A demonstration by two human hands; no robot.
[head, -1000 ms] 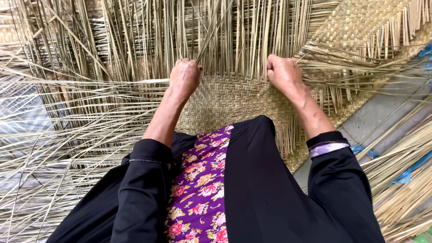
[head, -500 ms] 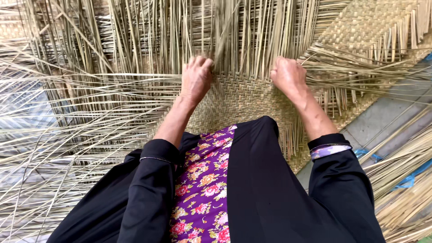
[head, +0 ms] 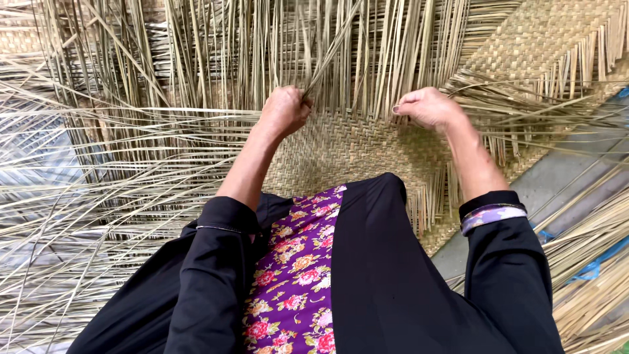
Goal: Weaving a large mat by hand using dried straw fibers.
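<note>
A half-woven straw mat [head: 357, 147] lies on the floor in front of my knees, its finished checker weave running up to the right. Loose pale reed strands [head: 236, 59] fan out from its far edge. My left hand [head: 283, 110] is closed on a few strands that rise up and to the right from my fist. My right hand [head: 426, 107] pinches strands at the weave's far edge, fingers curled together. Both hands sit at the line where the weave ends, about a hand's width apart.
Long loose strands [head: 78, 196] sprawl across the floor on the left. More bundled reeds [head: 593, 262] with a blue strip lie at the right, beside a bare grey strip of floor [head: 557, 183]. My black sleeves and purple floral cloth fill the lower view.
My left hand has moved right and away from me along the weave's edge, lifting a few strands. My right hand has stayed at nearly the same spot.
</note>
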